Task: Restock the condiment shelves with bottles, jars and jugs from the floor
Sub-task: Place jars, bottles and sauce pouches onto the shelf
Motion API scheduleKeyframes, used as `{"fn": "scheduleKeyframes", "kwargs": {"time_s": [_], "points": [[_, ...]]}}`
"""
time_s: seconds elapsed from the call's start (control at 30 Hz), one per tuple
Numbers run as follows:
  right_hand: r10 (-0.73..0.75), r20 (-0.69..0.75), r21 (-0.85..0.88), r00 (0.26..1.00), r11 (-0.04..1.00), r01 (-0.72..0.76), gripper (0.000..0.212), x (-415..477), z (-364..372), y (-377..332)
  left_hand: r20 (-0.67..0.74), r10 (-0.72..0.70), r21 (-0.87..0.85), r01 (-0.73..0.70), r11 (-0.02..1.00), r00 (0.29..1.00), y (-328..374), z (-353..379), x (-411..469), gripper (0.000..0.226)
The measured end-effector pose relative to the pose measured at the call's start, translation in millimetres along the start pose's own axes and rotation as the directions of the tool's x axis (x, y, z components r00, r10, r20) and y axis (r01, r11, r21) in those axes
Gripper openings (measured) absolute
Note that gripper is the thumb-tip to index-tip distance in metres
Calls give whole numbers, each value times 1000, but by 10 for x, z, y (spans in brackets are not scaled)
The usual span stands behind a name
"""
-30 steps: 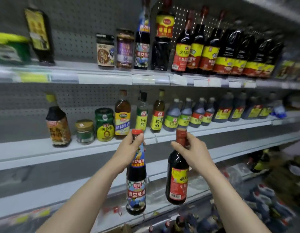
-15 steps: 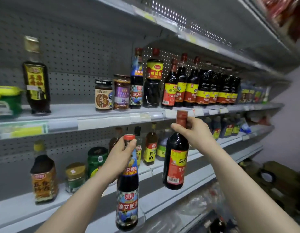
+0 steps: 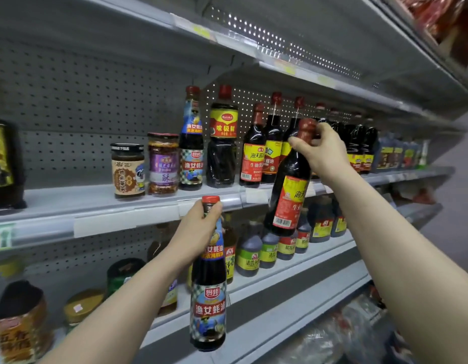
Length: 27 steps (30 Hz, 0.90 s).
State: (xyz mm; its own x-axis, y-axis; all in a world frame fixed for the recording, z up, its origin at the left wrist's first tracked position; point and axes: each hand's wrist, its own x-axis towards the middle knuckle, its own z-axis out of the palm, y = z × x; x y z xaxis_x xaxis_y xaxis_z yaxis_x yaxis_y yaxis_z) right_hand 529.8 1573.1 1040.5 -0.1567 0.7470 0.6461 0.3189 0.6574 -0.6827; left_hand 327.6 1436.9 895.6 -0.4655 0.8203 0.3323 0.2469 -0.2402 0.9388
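The right hand (image 3: 322, 151) is pinching the soy sauce bottle (image 3: 290, 198) by the neck beside matching shelf bottles (image 3: 252, 156), likely to join them, while the left hand (image 3: 194, 233) is squeezing the oyster sauce bottle (image 3: 209, 300) in its grip lower down.

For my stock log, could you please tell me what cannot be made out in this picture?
Head view:
- Dark bottle far left: cut by the frame edge, label blurred.
- Back-row bottles: partly hidden by the right hand and its soy sauce bottle.
- Lower-shelf bottle: label hidden by the oyster sauce bottle in the left hand.
- Far-right containers: blurred, too small to read.
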Motion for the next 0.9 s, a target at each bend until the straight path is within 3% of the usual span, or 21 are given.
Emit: {"fn": "scheduleKeyframes", "kwargs": {"time_s": [0.23, 0.47, 0.67, 0.9], "points": [[-91, -30, -7, 995, 996, 90, 58, 644, 121, 112, 40, 43, 65, -45, 997, 998, 144, 642, 527, 15], [-141, 14, 16, 990, 990, 141, 53, 1119, 360, 142, 148, 78, 56, -87, 995, 986, 117, 1019, 864, 13], [-105, -1, 25, 995, 994, 105, 51, 1268, 549, 205, 166, 46, 126, -67, 990, 985, 38, 1068, 1099, 27], [-118, 11, 31, 993, 993, 118, 48, 1384, 665, 232, 229, -11, 34, 3, 999, 973, -17, 1073, 1352, 38]]}}
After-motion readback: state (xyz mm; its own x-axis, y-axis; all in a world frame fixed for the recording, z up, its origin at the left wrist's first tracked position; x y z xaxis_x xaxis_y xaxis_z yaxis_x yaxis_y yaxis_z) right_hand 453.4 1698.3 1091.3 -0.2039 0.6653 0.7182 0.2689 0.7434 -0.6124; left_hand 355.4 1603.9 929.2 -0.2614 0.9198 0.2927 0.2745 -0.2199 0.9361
